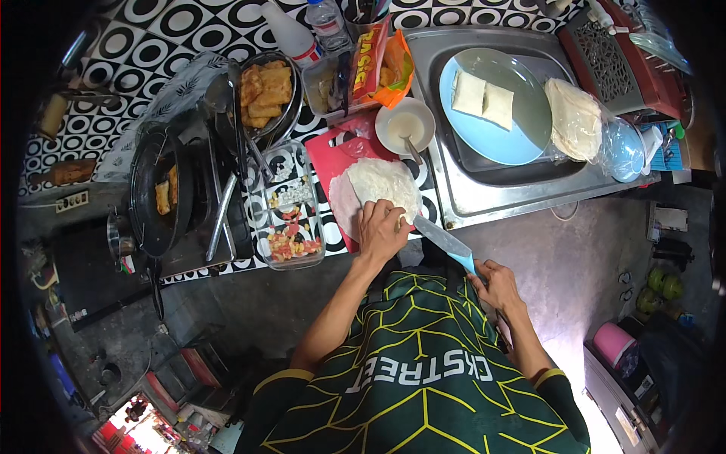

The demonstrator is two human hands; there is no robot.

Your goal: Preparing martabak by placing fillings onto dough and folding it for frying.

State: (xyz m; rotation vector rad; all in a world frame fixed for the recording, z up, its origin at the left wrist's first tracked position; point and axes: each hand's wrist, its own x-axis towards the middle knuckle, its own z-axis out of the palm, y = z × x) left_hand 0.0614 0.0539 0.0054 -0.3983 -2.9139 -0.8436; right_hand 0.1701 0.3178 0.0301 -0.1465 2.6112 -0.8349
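Thin round pastry sheets (385, 184) lie on a red cutting board (323, 153). My left hand (383, 232) presses its fingertips on their near edge. My right hand (496, 284) grips the light-blue handle of a knife (445, 238), whose blade tip reaches the sheets' near right edge. Just beyond them is a white bowl (405, 126) of pale paste with a spoon in it. A glass dish (289, 204) of chopped filling, white, yellow and reddish, stands to the left. Two folded pastry parcels (483, 99) rest on a blue plate (493, 144) at the right.
On the left, a black frying pan (161, 190) on the stove holds browning pieces, its handle jutting past the counter edge. Behind it stands a bowl of fried parcels (266, 96). Stacked wrappers in plastic (574, 120) lie on the steel sink (476, 204), right of the plate.
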